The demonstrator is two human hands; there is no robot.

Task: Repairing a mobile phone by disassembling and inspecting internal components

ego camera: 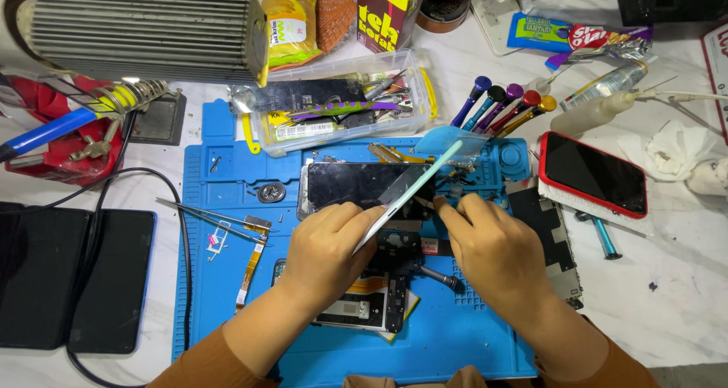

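Note:
My left hand point(327, 245) grips the lower end of a thin white phone panel point(408, 192), held on edge and slanting up to the right above the blue work mat point(220, 282). My right hand point(491, 245) pinches at the panel's middle with its fingertips. Behind the panel lies a dark phone screen point(356, 183). Under my hands rests an opened phone body point(371, 297) with a black frame part and exposed innards. A metal tweezers point(208, 215) and an orange flex cable point(250, 270) lie on the mat to the left.
A red-cased phone point(593, 174) lies right. Coloured screwdrivers point(500, 106) stand behind the mat, beside a clear parts box point(341, 107). A soldering iron stand point(68, 130) and ribbed grey lamp head point(144, 31) are at left, with dark tablets point(68, 278) below. Tissue and bottles sit far right.

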